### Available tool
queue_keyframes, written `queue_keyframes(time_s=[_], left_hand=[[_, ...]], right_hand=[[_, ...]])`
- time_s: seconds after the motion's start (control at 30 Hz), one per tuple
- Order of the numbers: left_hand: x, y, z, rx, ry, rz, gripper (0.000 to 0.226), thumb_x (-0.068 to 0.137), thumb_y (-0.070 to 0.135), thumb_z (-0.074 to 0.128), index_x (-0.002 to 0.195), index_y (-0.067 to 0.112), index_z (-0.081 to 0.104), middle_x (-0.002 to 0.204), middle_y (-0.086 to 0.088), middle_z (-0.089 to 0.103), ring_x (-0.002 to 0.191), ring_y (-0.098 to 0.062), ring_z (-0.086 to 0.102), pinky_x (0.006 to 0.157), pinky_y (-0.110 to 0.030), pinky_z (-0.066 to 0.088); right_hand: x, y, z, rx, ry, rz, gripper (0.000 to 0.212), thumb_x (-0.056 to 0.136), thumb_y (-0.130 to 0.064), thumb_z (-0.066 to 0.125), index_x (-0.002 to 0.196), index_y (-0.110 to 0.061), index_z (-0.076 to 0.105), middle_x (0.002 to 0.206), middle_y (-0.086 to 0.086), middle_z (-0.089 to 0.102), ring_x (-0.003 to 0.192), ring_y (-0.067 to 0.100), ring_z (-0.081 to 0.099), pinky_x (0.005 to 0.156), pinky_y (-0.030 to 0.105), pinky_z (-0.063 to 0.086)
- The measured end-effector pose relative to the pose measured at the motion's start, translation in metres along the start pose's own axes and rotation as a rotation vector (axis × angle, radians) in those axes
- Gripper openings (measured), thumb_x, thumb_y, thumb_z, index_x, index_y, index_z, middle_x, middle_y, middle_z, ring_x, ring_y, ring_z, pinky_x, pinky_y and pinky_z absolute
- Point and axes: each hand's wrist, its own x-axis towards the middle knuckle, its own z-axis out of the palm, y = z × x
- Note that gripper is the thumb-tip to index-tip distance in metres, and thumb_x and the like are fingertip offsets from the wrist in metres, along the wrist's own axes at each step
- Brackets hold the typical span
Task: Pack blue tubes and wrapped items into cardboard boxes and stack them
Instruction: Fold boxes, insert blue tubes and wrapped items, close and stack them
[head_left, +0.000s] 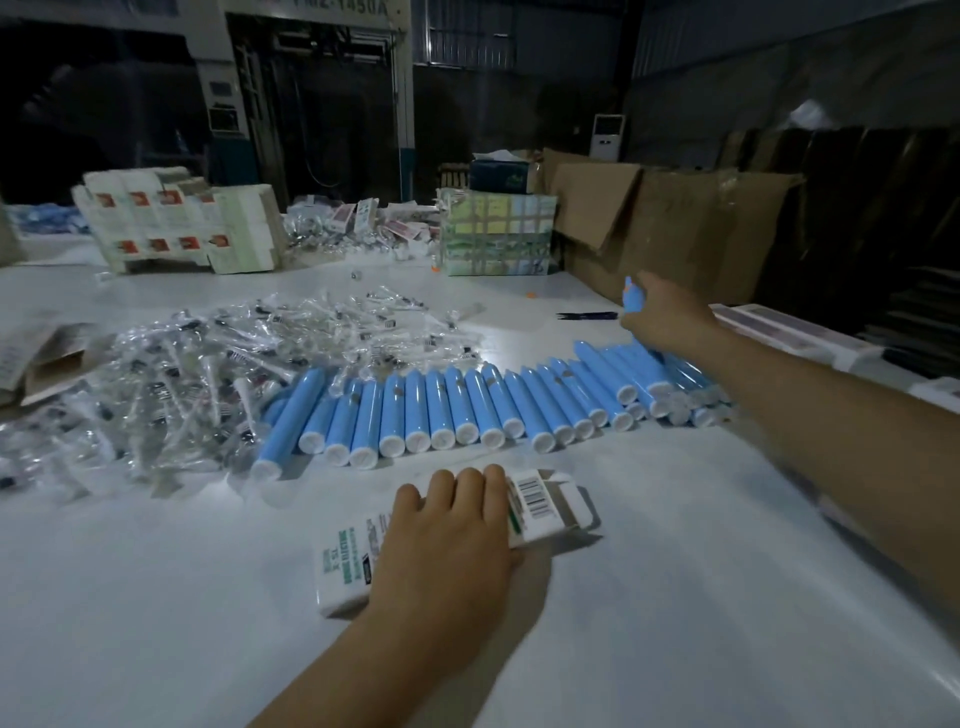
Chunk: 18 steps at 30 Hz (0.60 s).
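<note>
Bare tabletop (156, 597): I see open passage across the near side, left of the white box (457, 540). Row of blue tubes (467, 410): bars the middle, side by side. Heap of wrapped items (208, 374): fills the left, touching the row. Strip behind the tubes: open up to the stacked cartons (176, 223) and cardboard (649, 228).

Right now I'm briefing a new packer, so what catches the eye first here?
A long row of blue tubes lies across the middle of the white table, with a heap of clear wrapped items to its left. Nearer, the left hand rests on a small white box, while the right hand grips one tube.
</note>
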Motion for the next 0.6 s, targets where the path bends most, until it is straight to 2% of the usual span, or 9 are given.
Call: queue_keyframes(time_s=[0.03,0.07,0.1,0.13,0.2,0.3,0.4,0.53,0.6], left_hand=[[0.000,-0.001,0.002,0.007,0.021,0.003,0.065,0.097,0.052,0.026,0.146,0.011,0.011,0.135,-0.006,0.037,0.117,-0.027,0.036,0.093,-0.043,0.030],[0.000,-0.002,0.004,0.023,0.038,0.004,0.066,0.097,0.053,0.026,0.146,0.012,0.009,0.136,-0.005,0.036,0.118,-0.026,0.034,0.094,-0.042,0.029],[0.000,-0.002,0.004,0.043,0.053,0.003,0.066,0.097,0.053,0.026,0.146,0.012,0.008,0.136,-0.005,0.035,0.118,-0.026,0.034,0.094,-0.042,0.028],[0.000,-0.002,0.004,0.042,0.063,-0.008,0.066,0.097,0.053,0.026,0.147,0.012,0.008,0.137,-0.005,0.035,0.118,-0.026,0.034,0.094,-0.041,0.029],[-0.001,-0.003,0.004,0.028,0.093,-0.015,0.067,0.097,0.054,0.026,0.147,0.013,0.010,0.136,-0.003,0.037,0.118,-0.024,0.036,0.094,-0.040,0.029],[-0.002,-0.003,0.002,-0.006,0.149,-0.053,0.065,0.095,0.056,0.028,0.145,0.016,0.014,0.133,-0.001,0.040,0.115,-0.021,0.039,0.094,-0.038,0.031],[-0.004,-0.003,0.000,-0.037,0.171,-0.087,0.064,0.094,0.057,0.031,0.143,0.018,0.018,0.131,0.001,0.043,0.113,-0.020,0.041,0.093,-0.037,0.032],[-0.005,-0.004,-0.002,-0.039,0.198,-0.128,0.066,0.093,0.057,0.033,0.143,0.017,0.019,0.132,-0.001,0.043,0.116,-0.021,0.041,0.094,-0.037,0.034],[-0.005,-0.005,-0.003,-0.034,0.223,-0.149,0.067,0.093,0.058,0.033,0.144,0.017,0.019,0.135,-0.001,0.042,0.119,-0.022,0.040,0.095,-0.038,0.034]], right_hand=[[-0.012,-0.005,-0.006,0.152,0.022,-0.004,0.061,0.086,-0.020,0.062,0.142,-0.019,0.035,0.136,0.011,0.049,0.107,0.029,0.056,0.071,0.025,0.038],[-0.027,-0.009,-0.010,0.324,0.044,0.005,0.073,0.086,-0.017,0.061,0.148,-0.027,0.025,0.135,0.008,0.049,0.094,0.023,0.062,0.061,0.022,0.042],[-0.045,-0.012,-0.013,0.495,0.060,0.032,0.081,0.086,-0.014,0.061,0.150,-0.034,0.016,0.128,0.007,0.051,0.074,0.016,0.065,0.048,0.020,0.043],[-0.063,-0.013,-0.015,0.638,0.071,0.056,0.085,0.085,-0.011,0.061,0.150,-0.039,0.012,0.121,0.008,0.053,0.054,0.011,0.063,0.038,0.019,0.041],[-0.098,-0.010,-0.010,0.842,0.084,0.093,0.086,0.085,-0.006,0.061,0.147,-0.043,0.014,0.107,0.012,0.058,0.038,0.012,0.057,0.034,0.020,0.040],[-0.144,-0.005,0.012,1.023,0.104,0.178,0.079,0.086,-0.004,0.062,0.144,-0.040,0.021,0.087,0.016,0.062,0.040,0.016,0.059,0.036,0.024,0.045],[-0.172,-0.010,0.030,1.169,0.094,0.278,0.069,0.087,-0.006,0.063,0.138,-0.035,0.027,0.093,0.016,0.061,0.043,0.016,0.061,0.040,0.025,0.047],[-0.192,-0.026,0.034,1.216,0.089,0.224,0.052,0.086,-0.006,0.066,0.122,-0.031,0.038,0.083,0.008,0.061,0.045,0.009,0.059,0.041,0.022,0.047],[-0.202,-0.034,0.034,1.171,0.024,0.205,0.030,0.089,-0.012,0.063,0.114,-0.025,0.051,0.075,0.004,0.063,0.044,0.005,0.051,0.040,0.018,0.043]])
